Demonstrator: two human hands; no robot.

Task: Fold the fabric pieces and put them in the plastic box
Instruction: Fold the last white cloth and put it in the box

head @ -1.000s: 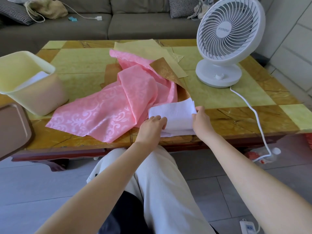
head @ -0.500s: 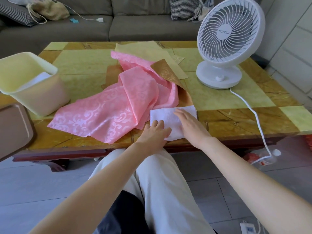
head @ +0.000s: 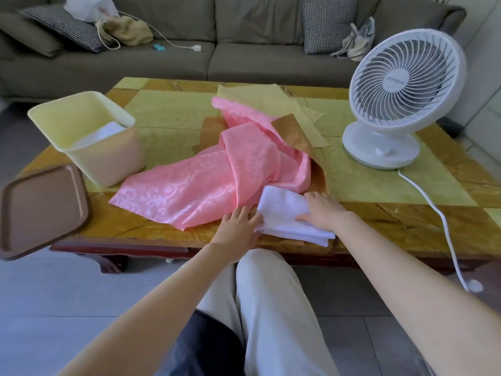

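Yellow worktop (head: 379, 191): plastic box (head: 113, 158) is set far left, pink fabric (head: 189, 191) spread beside it; at the near edge, folded white fabric (head: 282, 213) is touched by left hand (head: 238, 226) and pressed flat by right hand (head: 322, 210), all fingers held straight.

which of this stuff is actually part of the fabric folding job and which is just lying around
Part of the job: white fabric, touched by left hand and right hand; pink fabric; gold fabric; pale yellow fabric; plastic box.
Just lying about: fan; brown tray; checked cushion.
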